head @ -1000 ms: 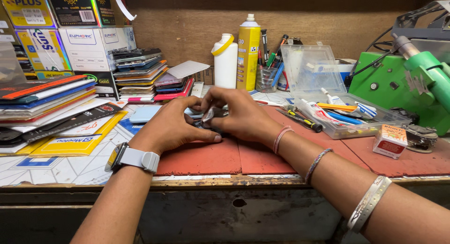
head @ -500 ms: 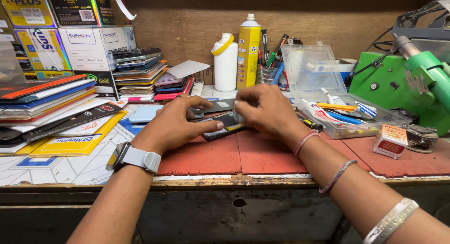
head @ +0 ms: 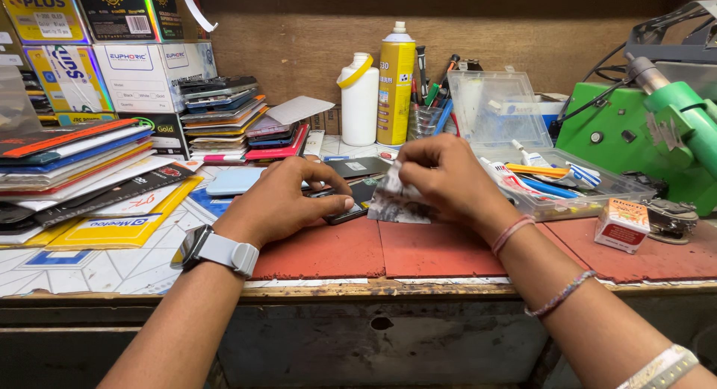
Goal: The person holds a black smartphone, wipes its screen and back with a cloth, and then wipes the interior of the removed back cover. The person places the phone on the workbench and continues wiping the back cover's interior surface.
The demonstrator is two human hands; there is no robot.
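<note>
My left hand (head: 287,198), with a grey-strapped watch on the wrist, presses flat on a dark phone (head: 351,202) lying at the back edge of a red mat (head: 388,251). My right hand (head: 448,183) pinches a thin glossy film (head: 396,202) by its top edge and lifts it up off the phone's right end. Part of the phone is hidden under my left fingers. Another dark phone (head: 357,167) lies just behind.
A white bottle (head: 359,99) and a yellow spray can (head: 395,86) stand at the back. Stacked phones (head: 224,112) and boxes (head: 142,68) fill the left. A clear plastic box of tubes and tools (head: 538,172) and a green machine (head: 650,135) sit right. A small red-white box (head: 621,224) rests on the mat.
My right hand has moved right and up, away from the left, peeling the film off the phone. The left hand stays pressed on the phone.
</note>
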